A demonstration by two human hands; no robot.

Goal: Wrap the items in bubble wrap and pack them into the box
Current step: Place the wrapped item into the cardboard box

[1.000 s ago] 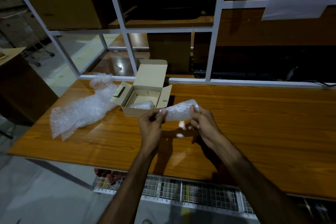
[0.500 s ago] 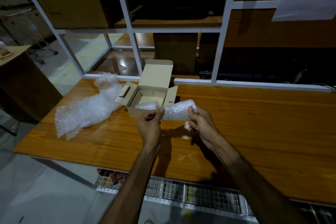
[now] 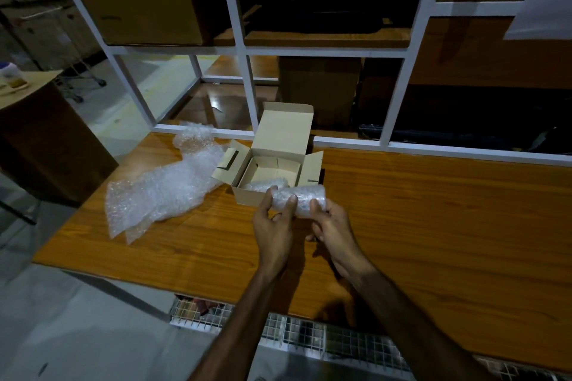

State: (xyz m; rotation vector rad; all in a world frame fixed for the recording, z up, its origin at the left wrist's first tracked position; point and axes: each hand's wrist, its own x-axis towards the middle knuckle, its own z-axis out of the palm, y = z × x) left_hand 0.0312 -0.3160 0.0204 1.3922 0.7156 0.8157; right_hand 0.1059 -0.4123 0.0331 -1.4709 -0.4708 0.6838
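A small open cardboard box (image 3: 247,199) stands on the wooden table (image 3: 433,226), lid flap raised at the back. Inside lies one bubble-wrapped bundle (image 3: 263,185). Just in front of the box's near right corner I hold a second bubble-wrapped bundle (image 3: 306,198) above the table. My left hand (image 3: 274,226) grips its left end with thumb and fingers. My right hand (image 3: 332,226) holds its right end from below. What is inside the wrap is hidden.
A long loose sheet of bubble wrap (image 3: 164,189) lies on the table left of the box. A white metal shelf frame (image 3: 247,86) rises behind the table with large cartons on it. The table's near edge runs above a wire grid (image 3: 309,337).
Both hands have carried the wrapped bundle a little closer to the box's near right corner. The view has moved in slightly.
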